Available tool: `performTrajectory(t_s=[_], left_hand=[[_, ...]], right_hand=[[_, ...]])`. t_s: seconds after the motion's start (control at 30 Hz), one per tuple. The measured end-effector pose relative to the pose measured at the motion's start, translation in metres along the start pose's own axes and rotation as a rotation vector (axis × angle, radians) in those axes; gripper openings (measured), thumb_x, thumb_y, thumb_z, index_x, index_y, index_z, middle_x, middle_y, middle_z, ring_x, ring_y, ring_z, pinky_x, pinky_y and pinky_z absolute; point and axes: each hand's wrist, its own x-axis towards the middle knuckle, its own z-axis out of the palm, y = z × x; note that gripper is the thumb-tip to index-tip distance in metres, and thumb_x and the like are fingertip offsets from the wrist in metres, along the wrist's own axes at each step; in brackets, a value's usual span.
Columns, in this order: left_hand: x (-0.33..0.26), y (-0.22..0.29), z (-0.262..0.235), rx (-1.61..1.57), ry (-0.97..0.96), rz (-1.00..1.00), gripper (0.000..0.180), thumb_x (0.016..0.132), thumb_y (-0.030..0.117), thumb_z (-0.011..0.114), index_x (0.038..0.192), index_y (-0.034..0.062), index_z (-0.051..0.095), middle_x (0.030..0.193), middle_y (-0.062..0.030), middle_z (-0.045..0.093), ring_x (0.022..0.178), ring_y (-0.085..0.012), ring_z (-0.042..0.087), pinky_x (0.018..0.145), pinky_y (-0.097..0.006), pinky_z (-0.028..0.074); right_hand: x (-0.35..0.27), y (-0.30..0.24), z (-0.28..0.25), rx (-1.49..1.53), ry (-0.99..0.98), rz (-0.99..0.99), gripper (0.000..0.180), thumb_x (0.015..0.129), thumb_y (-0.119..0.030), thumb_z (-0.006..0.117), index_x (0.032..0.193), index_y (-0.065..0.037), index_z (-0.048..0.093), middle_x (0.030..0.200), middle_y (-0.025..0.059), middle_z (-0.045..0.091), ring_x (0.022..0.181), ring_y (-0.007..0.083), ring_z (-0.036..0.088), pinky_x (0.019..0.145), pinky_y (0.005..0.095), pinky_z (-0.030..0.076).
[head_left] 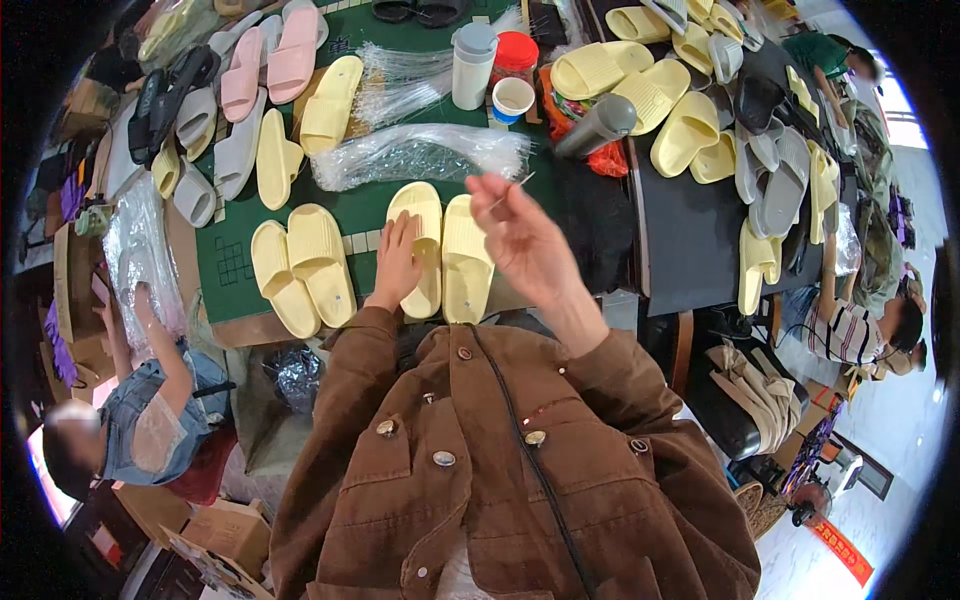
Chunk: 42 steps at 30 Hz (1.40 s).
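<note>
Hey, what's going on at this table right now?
A person in a brown jacket stands at a green-topped table covered with foam slippers. Their left hand presses flat on a pale yellow slipper pair set side by side. Their right hand is raised above the pair, pinching a thin clear plastic strand. Another yellow pair lies to the left, and bundles of clear plastic strands lie beyond. Another person works at the lower left.
</note>
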Motion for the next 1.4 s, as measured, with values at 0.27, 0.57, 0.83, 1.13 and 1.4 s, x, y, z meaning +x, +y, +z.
performTrajectory(t_s=[0.27, 0.57, 0.83, 1.13, 1.4], left_hand=[[0.007, -0.008, -0.013, -0.076, -0.074, -0.008, 0.066, 0.063, -0.009, 0.049, 0.126, 0.0103, 0.041, 0.133, -0.0094, 0.037, 0.121, -0.0351, 0.030, 0.102, -0.040, 0.029], [-0.014, 0.007, -0.009, -0.093, -0.122, 0.003, 0.070, 0.063, -0.006, 0.053, 0.129, 0.0100, 0.035, 0.136, -0.0110, 0.031, 0.121, -0.0389, 0.028, 0.102, -0.043, 0.027], [-0.039, 0.033, -0.009, -0.238, -0.191, -0.011, 0.093, 0.059, 0.012, 0.073, 0.137, 0.0138, 0.023, 0.142, -0.0180, 0.012, 0.130, -0.0425, 0.011, 0.105, -0.047, 0.021], [-0.039, 0.032, -0.011, -0.253, -0.108, -0.052, 0.078, 0.069, 0.019, 0.068, 0.136, 0.0139, 0.028, 0.142, -0.0181, 0.016, 0.130, -0.0405, 0.013, 0.105, -0.046, 0.020], [-0.053, 0.054, -0.031, -0.950, -0.283, -0.210, 0.038, 0.085, 0.010, 0.052, 0.123, 0.0086, 0.048, 0.129, -0.0101, 0.040, 0.103, -0.0183, 0.049, 0.086, -0.032, 0.041]], right_hand=[[-0.003, 0.059, -0.155, -0.482, 0.539, 0.296, 0.032, 0.090, -0.020, 0.048, 0.117, -0.004, 0.051, 0.115, 0.0018, 0.050, 0.100, 0.0130, 0.048, 0.091, 0.0254, 0.039], [0.022, 0.035, -0.162, -0.745, 0.418, 0.034, 0.022, 0.092, -0.015, 0.042, 0.103, -0.001, 0.056, 0.108, 0.0064, 0.054, 0.105, 0.0154, 0.048, 0.092, 0.0292, 0.041], [0.019, 0.054, -0.171, -0.555, 0.436, 0.114, 0.028, 0.089, -0.012, 0.047, 0.109, 0.007, 0.050, 0.112, 0.0120, 0.053, 0.105, 0.0196, 0.050, 0.094, 0.0294, 0.041], [0.015, 0.054, -0.163, -0.397, 0.530, 0.223, 0.028, 0.089, -0.014, 0.047, 0.112, 0.002, 0.049, 0.111, 0.0086, 0.052, 0.101, 0.0199, 0.052, 0.086, 0.0278, 0.047], [-0.012, 0.033, -0.183, -0.384, 0.627, 0.251, 0.033, 0.089, -0.022, 0.050, 0.118, -0.008, 0.048, 0.124, 0.0051, 0.046, 0.113, 0.0255, 0.043, 0.092, 0.0417, 0.040]])
